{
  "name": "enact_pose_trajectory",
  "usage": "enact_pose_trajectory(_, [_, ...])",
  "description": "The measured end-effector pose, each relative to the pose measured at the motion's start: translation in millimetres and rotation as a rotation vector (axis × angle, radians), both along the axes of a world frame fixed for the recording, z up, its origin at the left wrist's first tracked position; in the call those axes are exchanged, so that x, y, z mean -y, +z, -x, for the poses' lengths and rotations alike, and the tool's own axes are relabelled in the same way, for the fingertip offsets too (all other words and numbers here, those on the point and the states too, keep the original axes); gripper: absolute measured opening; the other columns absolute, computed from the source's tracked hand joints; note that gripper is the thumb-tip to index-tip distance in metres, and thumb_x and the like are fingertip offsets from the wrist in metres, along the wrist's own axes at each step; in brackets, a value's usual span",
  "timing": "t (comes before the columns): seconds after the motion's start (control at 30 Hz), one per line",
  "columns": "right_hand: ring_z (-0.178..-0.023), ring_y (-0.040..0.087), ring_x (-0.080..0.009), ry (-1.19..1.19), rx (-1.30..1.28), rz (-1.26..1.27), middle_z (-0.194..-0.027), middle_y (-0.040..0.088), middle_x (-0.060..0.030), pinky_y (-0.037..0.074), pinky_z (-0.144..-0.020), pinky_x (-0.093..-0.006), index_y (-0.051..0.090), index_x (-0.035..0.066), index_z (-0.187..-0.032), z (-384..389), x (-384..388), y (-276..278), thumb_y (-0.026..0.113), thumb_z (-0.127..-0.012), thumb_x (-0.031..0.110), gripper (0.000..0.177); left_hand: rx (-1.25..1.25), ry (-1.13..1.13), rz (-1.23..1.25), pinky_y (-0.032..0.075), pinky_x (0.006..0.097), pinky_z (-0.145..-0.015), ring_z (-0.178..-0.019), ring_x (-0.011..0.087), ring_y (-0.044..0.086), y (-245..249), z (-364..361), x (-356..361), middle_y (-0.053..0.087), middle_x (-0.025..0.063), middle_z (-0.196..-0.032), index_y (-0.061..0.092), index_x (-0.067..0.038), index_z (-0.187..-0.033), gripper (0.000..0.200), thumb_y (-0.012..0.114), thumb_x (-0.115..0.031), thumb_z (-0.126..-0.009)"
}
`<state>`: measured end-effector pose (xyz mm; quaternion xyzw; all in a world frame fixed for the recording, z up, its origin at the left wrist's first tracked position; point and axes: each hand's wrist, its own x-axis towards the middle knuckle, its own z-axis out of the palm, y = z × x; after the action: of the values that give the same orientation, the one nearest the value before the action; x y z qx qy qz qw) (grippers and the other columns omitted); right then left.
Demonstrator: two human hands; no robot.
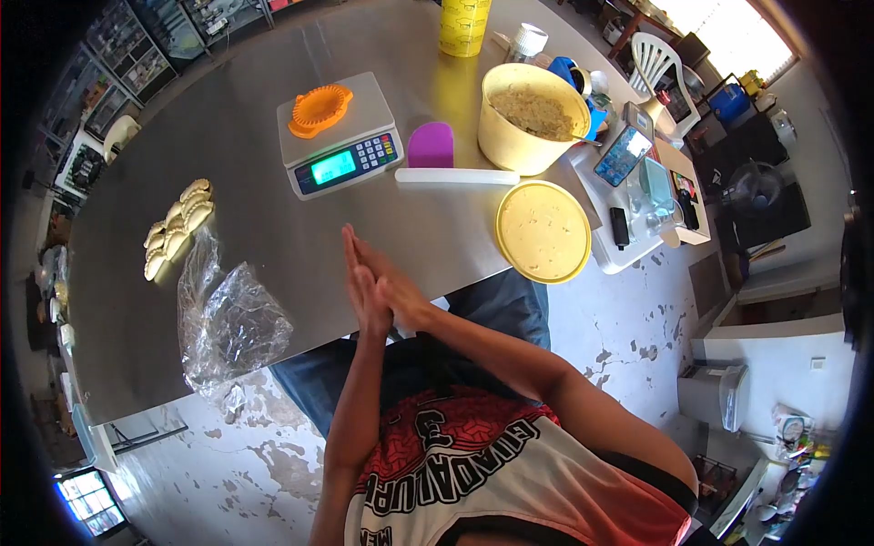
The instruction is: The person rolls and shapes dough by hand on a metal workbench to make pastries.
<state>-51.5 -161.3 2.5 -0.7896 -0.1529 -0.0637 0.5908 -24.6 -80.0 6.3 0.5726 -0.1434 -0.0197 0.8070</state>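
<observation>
My left hand (368, 302) and my right hand (401, 293) are pressed palm to palm over the table's near edge, fingers stretched out. Anything between the palms is hidden. Beyond them, a digital kitchen scale (334, 166) with a lit display carries an orange dumpling mold (320, 111). A purple dough scraper (431, 146) lies beside the scale, behind a white rolling pin (457, 177). Several folded, filled pastries (177, 227) sit in a cluster at the left. Nearer to me lies a crumpled clear plastic bag (238, 318).
A yellow tub (510, 136) of chunky filling stands back right, with a spoon in it. Its yellow lid (543, 232) overhangs the metal table's (246, 173) right edge. Farther right, a phone (625, 150) leans upright among containers. A yellow canister (464, 27) stands at the back.
</observation>
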Motion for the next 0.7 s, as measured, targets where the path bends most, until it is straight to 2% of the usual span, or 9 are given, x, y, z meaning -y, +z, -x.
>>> enact_pose_trajectory(0.07, [-0.153,0.013,-0.033,0.09,-0.07,-0.685,-0.165,0.015,-0.0171,0.009,-0.123,-0.0433,0.011,0.0,-0.158,-6,-3,-12,0.02,-0.101,0.066,0.088,0.244,0.203,-0.462,0.03,0.0494,-0.117,-0.144,0.0398,0.036,10,-8,3,0.037,0.0224,-0.156,0.037,0.001,-0.151,0.099,0.024,-0.079,-0.094])
enact_pose_trajectory(0.17, [-0.153,0.014,-0.0275,0.084,-0.079,-0.956,-0.165,0.018,-0.0142,0.011,-0.123,-0.0397,0.012,0.0,-0.158,-2,-5,11,0.019,-0.102,0.065,0.086,0.479,0.297,-0.521,0.044,0.0476,-0.108,-0.131,0.0438,0.051,15,-20,3,0.049,0.0233,-0.147,0.049,0.0,-0.144,0.084,0.03,-0.068,-0.099])
enact_pose_trajectory(0.2, [-0.153,0.014,-0.0275,0.082,-0.08,-0.961,-0.165,0.018,-0.0142,0.011,-0.123,-0.0397,0.012,0.0,-0.158,-1,-7,9,0.019,-0.102,0.065,0.086,0.477,0.295,-0.525,0.044,0.0476,-0.108,-0.131,0.0438,0.051,15,-22,3,0.049,0.0233,-0.147,0.049,0.0,-0.144,0.084,0.03,-0.068,-0.099])
enact_pose_trajectory(0.3, [-0.153,0.015,-0.0275,0.023,-0.165,-0.933,-0.164,0.02,-0.0147,0.01,-0.123,-0.0408,0.013,0.0,-0.158,-2,-16,4,0.02,-0.101,0.068,0.09,0.536,0.334,-0.691,0.047,0.0476,-0.104,-0.128,0.0423,0.055,15,-23,-2,0.053,0.0238,-0.143,0.052,0.0,-0.142,0.075,0.032,-0.06,-0.102])
enact_pose_trajectory(0.37, [-0.152,0.017,-0.0325,-0.119,-0.049,-0.471,-0.163,0.02,-0.0179,0.01,-0.123,-0.0431,0.015,0.0,-0.158,1,-11,2,0.022,-0.101,0.066,0.087,0.402,0.291,-0.694,0.047,0.0472,-0.104,-0.125,0.039,0.058,12,-19,-5,0.061,0.024,-0.132,0.059,0.0,-0.134,0.057,0.041,-0.045,-0.104])
enact_pose_trajectory(0.4, [-0.152,0.017,-0.0325,-0.115,-0.056,-0.476,-0.163,0.02,-0.0179,0.01,-0.123,-0.0431,0.015,0.0,-0.158,6,-5,2,0.022,-0.101,0.066,0.087,0.396,0.292,-0.701,0.047,0.0472,-0.104,-0.125,0.039,0.058,7,-19,-7,0.061,0.024,-0.132,0.059,0.0,-0.134,0.057,0.041,-0.045,-0.104])
enact_pose_trajectory(0.47, [-0.15,0.02,-0.0395,-0.193,0.006,0.047,-0.161,0.023,-0.0233,0.013,-0.122,-0.0466,0.022,-0.001,-0.155,6,17,4,0.031,-0.103,0.06,0.081,0.489,0.218,-1.001,0.05,0.0454,-0.1,-0.119,0.0368,0.062,0,-25,-5,0.068,0.0221,-0.12,0.063,0.0,-0.126,0.039,0.053,-0.028,-0.101])
enact_pose_trajectory(0.57, [-0.149,0.021,-0.044,-0.378,0.123,0.077,-0.157,0.029,-0.0272,0.017,-0.121,-0.0502,0.032,-0.002,-0.151,12,34,16,0.043,-0.102,0.051,0.073,0.633,0.156,-1.046,0.051,0.0463,-0.096,-0.109,0.038,0.066,-2,-23,-7,0.07,0.0207,-0.114,0.066,0.002,-0.116,0.028,0.058,-0.015,-0.095])
enact_pose_trajectory(0.7, [-0.149,0.021,-0.0431,-0.465,0.199,0.037,-0.152,0.038,-0.0261,0.02,-0.12,-0.0512,0.042,-0.001,-0.145,12,45,46,0.05,-0.1,0.045,0.065,0.66,0.095,-1.148,0.05,0.047,-0.097,-0.114,0.0368,0.063,6,4,-16,0.068,0.0191,-0.119,0.065,0.0,-0.117,0.026,0.058,-0.012,-0.094])
